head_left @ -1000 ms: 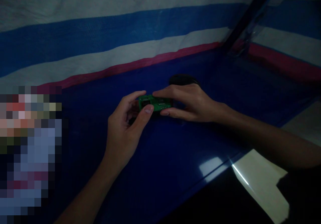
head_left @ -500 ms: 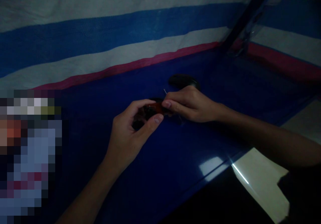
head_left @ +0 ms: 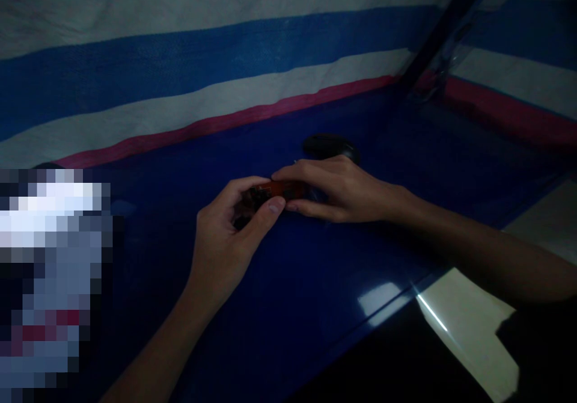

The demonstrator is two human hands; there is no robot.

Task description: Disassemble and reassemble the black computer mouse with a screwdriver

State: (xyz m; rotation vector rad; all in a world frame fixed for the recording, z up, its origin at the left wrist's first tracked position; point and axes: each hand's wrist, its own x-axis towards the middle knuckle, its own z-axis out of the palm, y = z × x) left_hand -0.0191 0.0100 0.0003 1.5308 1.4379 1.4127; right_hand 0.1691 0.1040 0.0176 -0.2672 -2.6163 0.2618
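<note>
One bare left hand (head_left: pixel 228 237) and one bare right hand (head_left: pixel 340 186) grip one small orange-brown part (head_left: pixel 278 189) with dark pieces between thumbs and fingers. One smooth, rounded black object (head_left: pixel 325 144) lies just behind the right hand on a glossy dark-blue surface (head_left: pixel 270 307). Wrinkled white-blue-red striped sheeting (head_left: pixel 180 60) and one dark slanting pole (head_left: pixel 444 27) stand beyond.

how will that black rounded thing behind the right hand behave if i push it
The black rounded thing would probably slide rather than roll, since it looks low and elongated. It may slip easily, as the blue tabletop shows a glossy reflection.
</note>
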